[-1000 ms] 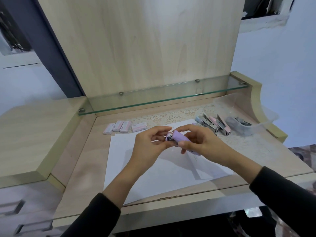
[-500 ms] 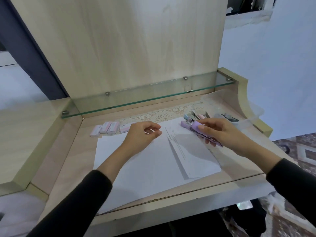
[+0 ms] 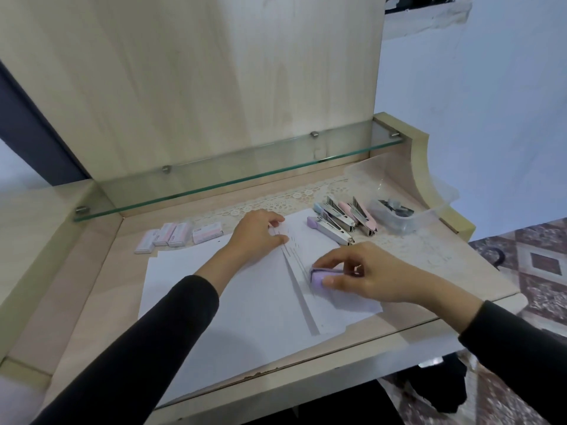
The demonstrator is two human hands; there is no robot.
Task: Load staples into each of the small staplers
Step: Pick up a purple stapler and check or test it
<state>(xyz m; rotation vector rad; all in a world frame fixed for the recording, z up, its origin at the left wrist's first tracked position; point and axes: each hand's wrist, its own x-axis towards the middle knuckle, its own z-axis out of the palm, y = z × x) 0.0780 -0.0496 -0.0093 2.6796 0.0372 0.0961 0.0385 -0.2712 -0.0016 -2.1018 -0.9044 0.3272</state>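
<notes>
My right hand grips a small purple stapler and presses it down on the white paper near the desk's right side. My left hand rests palm down on the paper's far edge, fingers curled, holding nothing that I can see. Several small staplers, purple, blue and pink, lie open with their metal rails showing at the back right. Several pink and white staple boxes sit in a row at the back left.
A clear plastic container with dark metal pieces stands at the far right. A glass shelf overhangs the back of the desk. A lace mat runs along the rear. The desk's front edge is close to me.
My hands have parted. The right hand carried the purple stapler right, then brought it down onto the paper. The left hand let go and moved to the paper's far edge.
</notes>
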